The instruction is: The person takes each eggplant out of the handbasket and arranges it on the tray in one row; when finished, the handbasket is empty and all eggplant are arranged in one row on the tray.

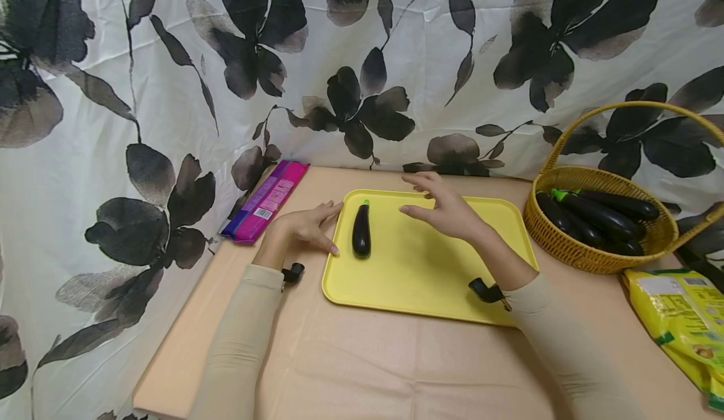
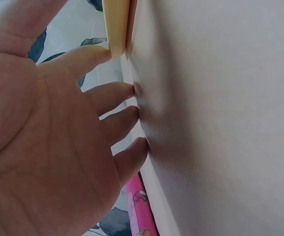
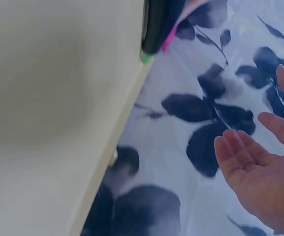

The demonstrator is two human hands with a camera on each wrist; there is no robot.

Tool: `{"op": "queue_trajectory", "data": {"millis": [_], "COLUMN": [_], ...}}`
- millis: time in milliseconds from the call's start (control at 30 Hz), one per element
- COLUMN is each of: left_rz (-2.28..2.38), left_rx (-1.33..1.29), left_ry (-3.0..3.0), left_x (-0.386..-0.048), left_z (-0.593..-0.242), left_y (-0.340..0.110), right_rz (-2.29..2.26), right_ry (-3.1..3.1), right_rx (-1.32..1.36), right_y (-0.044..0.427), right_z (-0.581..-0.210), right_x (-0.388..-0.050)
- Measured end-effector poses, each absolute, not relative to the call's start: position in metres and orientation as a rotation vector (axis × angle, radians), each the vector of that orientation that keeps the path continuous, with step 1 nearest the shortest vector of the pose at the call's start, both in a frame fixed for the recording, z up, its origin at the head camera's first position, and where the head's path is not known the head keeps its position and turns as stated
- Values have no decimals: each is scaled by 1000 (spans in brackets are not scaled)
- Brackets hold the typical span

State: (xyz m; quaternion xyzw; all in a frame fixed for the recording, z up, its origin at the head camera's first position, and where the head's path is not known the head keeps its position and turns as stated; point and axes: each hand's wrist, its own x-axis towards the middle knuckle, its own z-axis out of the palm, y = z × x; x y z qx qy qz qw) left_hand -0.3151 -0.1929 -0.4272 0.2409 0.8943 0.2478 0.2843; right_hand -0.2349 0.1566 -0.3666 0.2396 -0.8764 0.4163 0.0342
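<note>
An eggplant (image 1: 361, 230) with a green tip lies near the left end of the yellow tray (image 1: 418, 294). At the tray's left edge, my left hand (image 1: 305, 226) touches the rim with its fingers spread; in the left wrist view the fingertips of this hand (image 2: 58, 128) rest on the table and one finger meets the tray edge. My right hand (image 1: 444, 209) hovers above the tray's upper middle, fingers apart and holding nothing. The right wrist view shows that hand (image 3: 265, 172) in the air, palm visible, with the eggplant (image 3: 155, 24) beyond.
A wicker basket (image 1: 582, 258) with several eggplants (image 1: 602, 212) stands right of the tray. In front of it lies a yellow packet (image 1: 684, 319). Behind my left hand is a pink and purple packet (image 1: 268, 201). A floral curtain (image 1: 430, 124) hangs behind the table (image 1: 362, 363).
</note>
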Motion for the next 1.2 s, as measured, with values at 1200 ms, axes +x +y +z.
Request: {"op": "queue_trajectory", "data": {"millis": [1200], "left_rz": [645], "left_rx": [615], "left_ry": [2395], "left_x": [-312], "left_z": [-424], "left_y": [-190], "right_rz": [948], "right_ry": [-2583], "right_rx": [148], "right_y": [300], "right_z": [-356], "right_x": [-202]}}
